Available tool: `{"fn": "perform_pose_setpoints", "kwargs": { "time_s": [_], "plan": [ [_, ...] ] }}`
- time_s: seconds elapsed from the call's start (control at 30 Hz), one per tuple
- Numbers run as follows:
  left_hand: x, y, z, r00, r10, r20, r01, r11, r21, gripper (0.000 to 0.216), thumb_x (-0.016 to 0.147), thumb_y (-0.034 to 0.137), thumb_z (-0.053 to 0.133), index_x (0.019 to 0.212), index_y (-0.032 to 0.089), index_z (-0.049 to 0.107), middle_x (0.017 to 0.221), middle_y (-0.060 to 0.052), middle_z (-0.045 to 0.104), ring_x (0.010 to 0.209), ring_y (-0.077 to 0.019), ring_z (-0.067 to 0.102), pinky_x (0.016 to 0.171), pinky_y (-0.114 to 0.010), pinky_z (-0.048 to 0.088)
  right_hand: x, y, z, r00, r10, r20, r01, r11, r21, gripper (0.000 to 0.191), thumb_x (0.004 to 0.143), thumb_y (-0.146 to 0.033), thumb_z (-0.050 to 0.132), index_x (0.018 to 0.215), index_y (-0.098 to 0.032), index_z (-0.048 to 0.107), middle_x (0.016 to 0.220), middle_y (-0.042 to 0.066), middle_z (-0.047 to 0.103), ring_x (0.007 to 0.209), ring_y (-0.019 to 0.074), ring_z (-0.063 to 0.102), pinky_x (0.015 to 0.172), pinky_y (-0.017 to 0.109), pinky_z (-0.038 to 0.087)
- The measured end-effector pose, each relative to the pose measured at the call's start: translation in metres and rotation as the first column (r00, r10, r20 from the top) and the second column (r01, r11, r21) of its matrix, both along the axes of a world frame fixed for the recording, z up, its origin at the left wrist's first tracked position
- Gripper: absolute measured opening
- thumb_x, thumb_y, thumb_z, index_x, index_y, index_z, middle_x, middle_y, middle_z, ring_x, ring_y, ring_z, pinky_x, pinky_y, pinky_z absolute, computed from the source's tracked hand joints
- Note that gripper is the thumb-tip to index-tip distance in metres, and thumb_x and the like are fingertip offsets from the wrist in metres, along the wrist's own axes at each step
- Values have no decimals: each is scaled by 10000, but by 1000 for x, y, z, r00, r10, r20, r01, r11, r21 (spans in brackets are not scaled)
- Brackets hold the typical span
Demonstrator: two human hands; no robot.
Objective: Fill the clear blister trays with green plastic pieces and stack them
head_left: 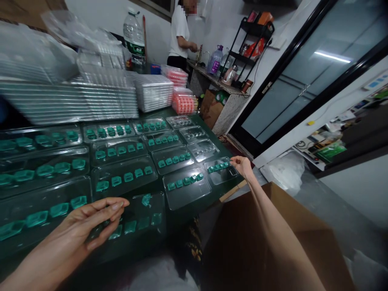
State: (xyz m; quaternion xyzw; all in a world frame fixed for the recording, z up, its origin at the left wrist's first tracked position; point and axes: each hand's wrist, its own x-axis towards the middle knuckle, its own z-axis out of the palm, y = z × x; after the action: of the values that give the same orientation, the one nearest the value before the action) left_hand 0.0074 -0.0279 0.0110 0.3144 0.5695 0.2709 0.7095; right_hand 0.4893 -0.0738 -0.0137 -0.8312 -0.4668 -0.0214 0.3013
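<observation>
Rows of clear plastic blister trays [185, 190] lie on a dark green table [194, 208], most holding small teal pieces. My right hand [241, 165] reaches far out to the tray at the right edge [220, 170]; its fingers are pinched at the last teal piece [226, 164] in that row. My left hand [87, 222] hovers low over the near trays with fingers stretched out and slightly curled, holding nothing. A loose teal piece [146, 199] sits on the tray just right of it.
Tall stacks of empty clear trays [75, 97] and a water bottle [133, 38] stand at the back. Stacks of red-filled trays [184, 103] sit beyond. An open cardboard box [291, 226] is under my right arm. Another person [180, 36] works at a far counter.
</observation>
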Motion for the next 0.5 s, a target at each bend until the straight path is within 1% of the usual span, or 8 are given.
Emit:
{"fn": "perform_pose_setpoints", "kwargs": {
  "time_s": [0.17, 0.23, 0.3, 0.33, 0.4, 0.43, 0.47, 0.5],
  "plan": [
    [1, -1, 1, 1000, 21, 15, -21, 1000, 2, 343, 518, 199, 788, 842, 236, 684, 1000, 5, 671, 1029, -180, 544, 651, -126, 508, 4, 1, -6, 995, 12, 98, -2, 995, -95, 171, 659, -280, 607, 739, -154, 688, 723, 56, 678, 620, 148, 587, 585, 236, 415],
    [1, -1, 0, 999, 15, 42, -16, 1000, 23, 319, 531, 205, 785, 834, 224, 686, 978, -9, 670, 895, -158, 590, 612, -133, 510, 3, 4, -8, 989, 15, 148, 2, 993, -117, 134, 659, -262, 607, 712, -167, 685, 728, 54, 677, 626, 148, 588, 585, 232, 409],
    [-1, 0, 0, 997, -1, 74, -3, 998, 59, 279, 564, 228, 770, 829, 208, 686, 926, -24, 666, 697, -116, 590, 482, -121, 471, 1, 7, -8, 980, 20, 197, 5, 992, -123, 104, 657, -230, 603, 693, -172, 682, 733, 62, 676, 628, 153, 588, 586, 234, 403],
    [-3, 0, 1, 997, -8, 82, 1, 997, 81, 261, 582, 237, 760, 830, 199, 685, 906, -30, 659, 639, -101, 572, 435, -118, 438, -1, 7, -7, 976, 27, 216, -1, 993, -121, 95, 656, -219, 601, 678, -171, 680, 725, 70, 675, 622, 156, 588, 583, 238, 400],
    [-9, 0, 4, 995, -4, 98, -9, 991, 132, 233, 610, 234, 743, 828, 180, 682, 854, -35, 638, 598, -88, 547, 414, -125, 401, -6, 4, -2, 970, 71, 232, -45, 992, -115, 88, 656, -219, 604, 635, -167, 673, 686, 83, 669, 593, 158, 581, 570, 247, 393],
    [-14, 0, 6, 994, 11, 109, -29, 986, 165, 221, 619, 221, 735, 827, 169, 680, 813, -33, 623, 597, -89, 542, 430, -135, 405, -8, 1, 2, 968, 106, 228, -83, 991, -108, 99, 657, -228, 608, 605, -165, 666, 640, 86, 660, 562, 157, 572, 556, 252, 389],
    [-20, 1, 8, 990, 21, 139, -50, 976, 212, 206, 626, 213, 727, 817, 153, 676, 743, -25, 599, 556, -79, 518, 424, -142, 393, -10, -3, 6, 964, 150, 222, -132, 987, -93, 118, 663, -239, 606, 589, -164, 661, 602, 90, 648, 533, 155, 561, 540, 259, 382],
    [-27, 1, 10, 984, 13, 175, -61, 960, 273, 192, 646, 220, 708, 816, 138, 672, 657, -12, 561, 486, -63, 468, 385, -147, 350, -10, -6, 11, 958, 194, 214, -183, 981, -69, 128, 671, -247, 601, 602, -160, 664, 564, 90, 633, 494, 150, 542, 517, 266, 372]
  ]
}}
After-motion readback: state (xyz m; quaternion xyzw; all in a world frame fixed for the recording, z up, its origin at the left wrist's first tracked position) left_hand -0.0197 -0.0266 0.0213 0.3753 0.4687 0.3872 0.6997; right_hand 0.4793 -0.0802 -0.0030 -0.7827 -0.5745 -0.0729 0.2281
